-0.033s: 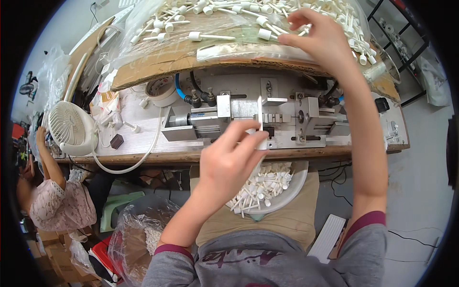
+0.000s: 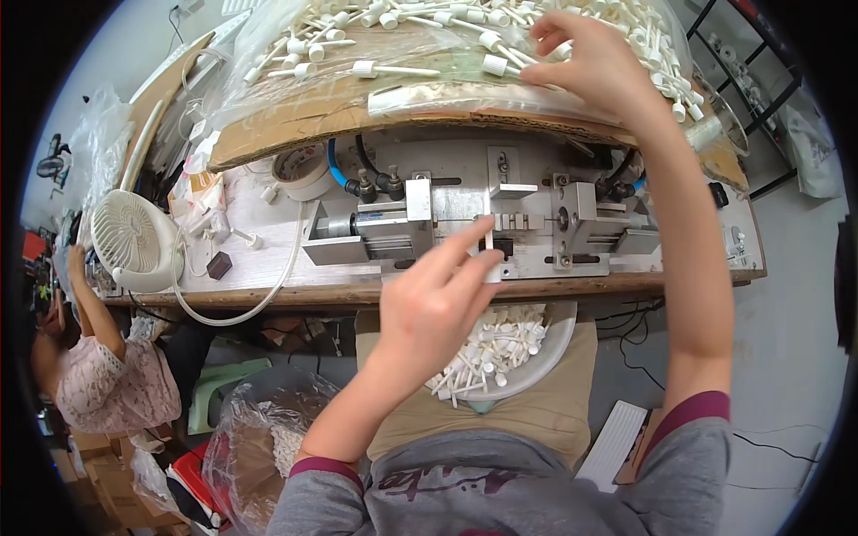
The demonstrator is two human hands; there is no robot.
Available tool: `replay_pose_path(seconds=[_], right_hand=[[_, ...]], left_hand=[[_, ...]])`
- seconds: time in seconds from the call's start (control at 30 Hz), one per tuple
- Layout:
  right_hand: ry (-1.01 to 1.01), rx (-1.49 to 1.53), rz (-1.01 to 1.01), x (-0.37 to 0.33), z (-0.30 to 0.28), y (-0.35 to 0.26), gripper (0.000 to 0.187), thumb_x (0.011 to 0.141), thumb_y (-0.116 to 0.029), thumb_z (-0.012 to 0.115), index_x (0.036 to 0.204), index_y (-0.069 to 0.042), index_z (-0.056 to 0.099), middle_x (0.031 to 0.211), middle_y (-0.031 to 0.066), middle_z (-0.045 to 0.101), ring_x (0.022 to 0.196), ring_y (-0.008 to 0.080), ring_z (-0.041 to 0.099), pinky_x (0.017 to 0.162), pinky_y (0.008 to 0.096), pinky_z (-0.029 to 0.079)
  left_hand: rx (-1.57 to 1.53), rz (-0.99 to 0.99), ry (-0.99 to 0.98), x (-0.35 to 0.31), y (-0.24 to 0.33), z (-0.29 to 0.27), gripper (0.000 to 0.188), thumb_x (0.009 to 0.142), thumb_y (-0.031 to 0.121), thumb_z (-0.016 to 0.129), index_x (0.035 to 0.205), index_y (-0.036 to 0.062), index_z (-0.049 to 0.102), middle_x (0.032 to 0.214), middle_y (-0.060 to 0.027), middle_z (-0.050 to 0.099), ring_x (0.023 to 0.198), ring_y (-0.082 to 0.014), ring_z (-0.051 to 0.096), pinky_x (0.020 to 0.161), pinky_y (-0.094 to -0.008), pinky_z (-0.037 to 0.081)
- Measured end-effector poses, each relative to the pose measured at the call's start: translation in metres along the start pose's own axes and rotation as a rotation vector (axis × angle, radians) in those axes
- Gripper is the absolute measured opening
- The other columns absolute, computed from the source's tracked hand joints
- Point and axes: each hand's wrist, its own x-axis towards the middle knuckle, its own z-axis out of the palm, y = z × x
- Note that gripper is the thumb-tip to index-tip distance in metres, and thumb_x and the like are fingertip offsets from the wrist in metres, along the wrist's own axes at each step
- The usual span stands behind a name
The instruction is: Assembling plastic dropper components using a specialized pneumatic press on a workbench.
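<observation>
My left hand (image 2: 429,308) is closed, pinching a white screw cap with a long thin stem (image 2: 488,204) upright at the middle of a small metal bench fixture (image 2: 514,221). The cap end is partly hidden by my fingers. Over the cardboard sheet (image 2: 295,134), my right hand (image 2: 594,67) hovers with thumb and fingers apart at the pile of white stemmed caps (image 2: 447,18). Its thumb is close to one stemmed cap (image 2: 494,65), and nothing shows gripped in it. A round tub (image 2: 559,344) of more stemmed caps rests on my lap.
A white fan (image 2: 134,237) and a tape roll (image 2: 301,170) stand on the workbench's left side. Blue and black air hoses (image 2: 337,165) run to the fixture. At far left sits another person (image 2: 116,380). A clear plastic bag (image 2: 259,456) lies below on the left.
My left fingers have moved slightly up and right at the fixture, still on the stemmed cap. My right hand has shifted a little up and left over the pile.
</observation>
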Motion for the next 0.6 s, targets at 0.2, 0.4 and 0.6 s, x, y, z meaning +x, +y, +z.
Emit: replay_pose_path(seconds=[0.2, 0.4, 0.6], right_hand=[[-0.543, -0.64, -0.077, 0.073, 0.01, 0.013, 0.037, 0.073, -0.025, 0.08, 0.094, 0.003, 0.067, 0.071, 0.0069, 0.061, 0.052, 0.0119, 0.048, 0.05, 0.023, 0.039], [-0.272, -0.278, 0.006, 0.062, -0.018, -0.002, 0.028, 0.075, -0.02, 0.073, 0.082, 0.006, 0.067, 0.075, 0.018, 0.07, 0.073, 0.0332, 0.068, 0.067, 0.0391, 0.053], [-0.018, 0.731, 0.043, 0.003, -0.028, 0.018, 0.03, 0.083, -0.024, 0.074, 0.092, 0.004, 0.067, 0.069, 0.0056, 0.061, 0.062, 0.0137, 0.055, 0.057, 0.0266, 0.043]], left_hand=[[0.208, 0.072, -0.119, -0.002, -0.01, 0.018, 0.027, 0.07, 0.016, 0.08, 0.094, 0.0085, 0.072, 0.117, -0.0054, 0.071, 0.059, -0.0183, 0.064, 0.055, -0.0282, 0.049], [0.194, 0.055, -0.138, -0.002, -0.016, 0.016, 0.029, 0.068, 0.018, 0.081, 0.094, 0.0084, 0.072, 0.117, -0.0049, 0.071, 0.057, -0.0195, 0.063, 0.056, -0.0283, 0.05], [-0.122, -0.06, -0.048, 0.007, -0.013, 0.011, 0.055, 0.068, 0.017, 0.086, 0.119, 0.0081, 0.066, 0.122, -0.0087, 0.067, 0.077, -0.0173, 0.068, 0.063, -0.0293, 0.054]])
